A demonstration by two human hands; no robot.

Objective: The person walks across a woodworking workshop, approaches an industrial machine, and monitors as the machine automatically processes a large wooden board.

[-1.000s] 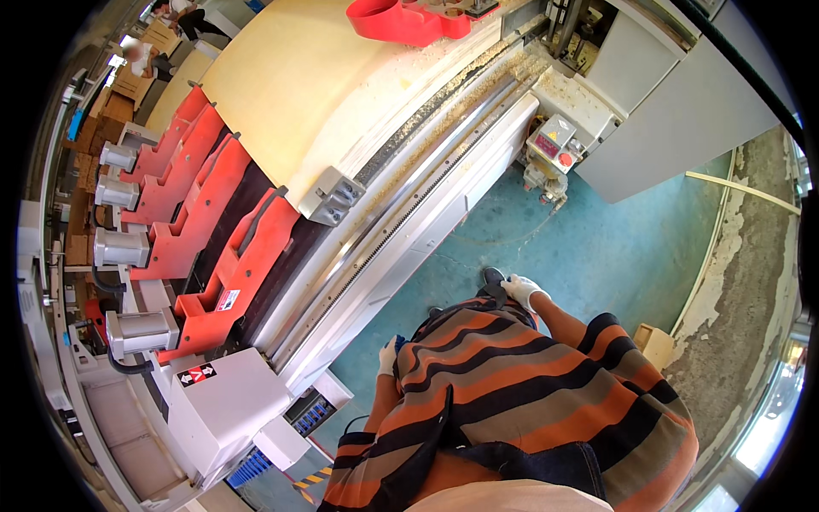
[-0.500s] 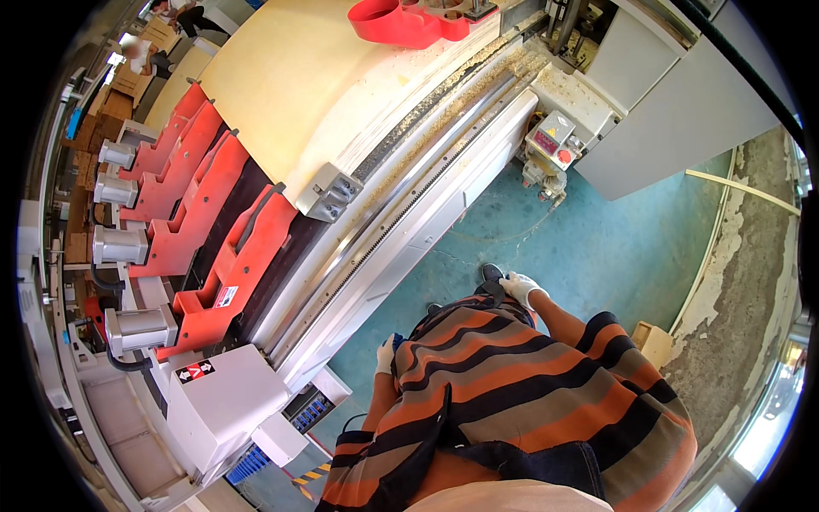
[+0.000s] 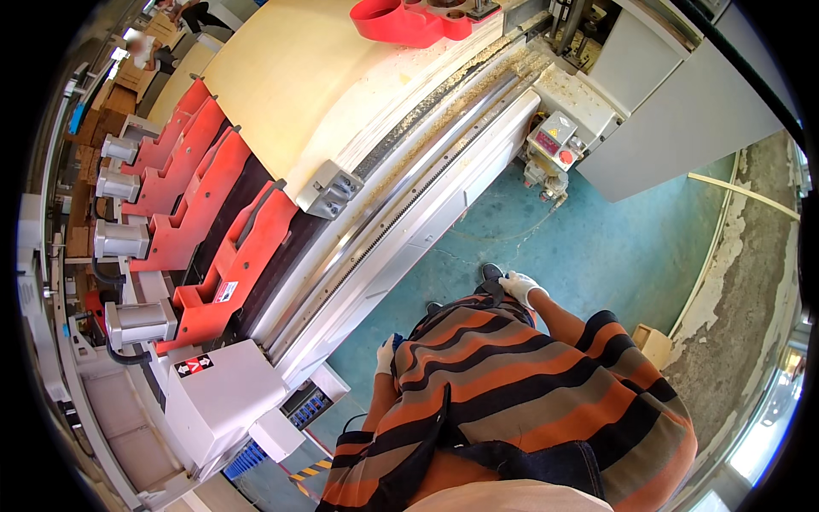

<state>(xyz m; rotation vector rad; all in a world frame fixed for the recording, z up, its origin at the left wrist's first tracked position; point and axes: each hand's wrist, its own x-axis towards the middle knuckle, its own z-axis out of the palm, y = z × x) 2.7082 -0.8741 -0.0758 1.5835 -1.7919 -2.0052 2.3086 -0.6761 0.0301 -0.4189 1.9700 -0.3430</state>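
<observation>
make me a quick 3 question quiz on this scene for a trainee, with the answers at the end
1. True or false: the left hand and the right hand both wear white gloves.
2. What colour is the round button on the small control box at the machine's far end?
a) green
b) red
c) blue
3. How many large red brackets stand in the row at the left of the pale sheet?

Key: 1. True. 2. b. 3. Four.
</observation>
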